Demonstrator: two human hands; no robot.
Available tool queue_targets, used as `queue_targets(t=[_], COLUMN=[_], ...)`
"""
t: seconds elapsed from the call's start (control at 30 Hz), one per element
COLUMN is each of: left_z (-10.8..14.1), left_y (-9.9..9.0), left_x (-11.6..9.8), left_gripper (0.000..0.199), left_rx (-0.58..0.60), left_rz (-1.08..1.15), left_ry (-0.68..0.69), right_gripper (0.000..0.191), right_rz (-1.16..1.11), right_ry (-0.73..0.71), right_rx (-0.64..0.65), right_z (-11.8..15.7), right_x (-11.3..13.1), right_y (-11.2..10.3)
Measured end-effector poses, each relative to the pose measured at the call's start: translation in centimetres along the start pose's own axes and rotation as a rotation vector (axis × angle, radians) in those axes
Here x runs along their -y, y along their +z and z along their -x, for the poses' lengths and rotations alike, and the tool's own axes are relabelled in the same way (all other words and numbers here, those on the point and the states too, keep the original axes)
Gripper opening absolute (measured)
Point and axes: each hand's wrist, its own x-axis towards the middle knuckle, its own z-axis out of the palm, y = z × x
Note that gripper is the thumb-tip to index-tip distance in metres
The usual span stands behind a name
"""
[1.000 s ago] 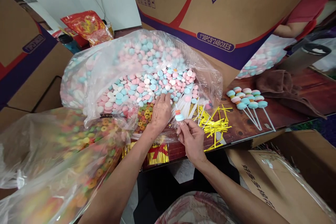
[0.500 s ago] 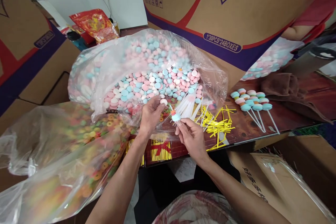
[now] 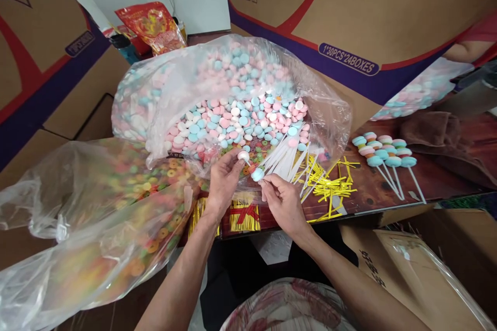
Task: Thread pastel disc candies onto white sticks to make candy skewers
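Observation:
My left hand (image 3: 225,178) pinches a white candy (image 3: 243,156) at the tip of a thin stick. My right hand (image 3: 281,196) is closed on the lower end of that stick, which bears a blue candy (image 3: 257,174) with small orange and red rings above it. Behind both hands lies an open clear bag of pink, blue and white candies (image 3: 233,121). White sticks (image 3: 285,158) fan out beside my right hand, next to yellow twist ties (image 3: 332,186). Finished-looking candy skewers (image 3: 384,152) lie farther right on the table.
A clear bag of coloured rings (image 3: 147,227) fills the left. Large cartons (image 3: 303,15) stand behind. Bundled gold ties (image 3: 244,214) lie at the table's edge. A brown cloth (image 3: 438,134) and a person's arm (image 3: 469,51) are at the right, an open box (image 3: 458,248) below.
My left hand has brought the white candy onto the stick's tip, beside my right hand. The whole view has shifted, so the table's things appear a little farther right.

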Motion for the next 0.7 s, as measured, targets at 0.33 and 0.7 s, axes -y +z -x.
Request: queue_targets(t=[0.33,0.7], left_z=[1.0,2.4], left_y=[-0.2,-0.3], left_x=[1.7,1.2], left_gripper=[0.024,0.035], left_rx=[-0.045,0.051], left_rz=[-0.458,-0.423], left_ry=[0.257,0.11], right_gripper=[0.026,0.026], right_rz=[-0.298,-0.351], right_ry=[0.22,0.233], right_rx=[0.037,-0.009], right_z=[-0.5,-0.9], right_x=[0.4,-0.5], right_y=[0.9,2.1])
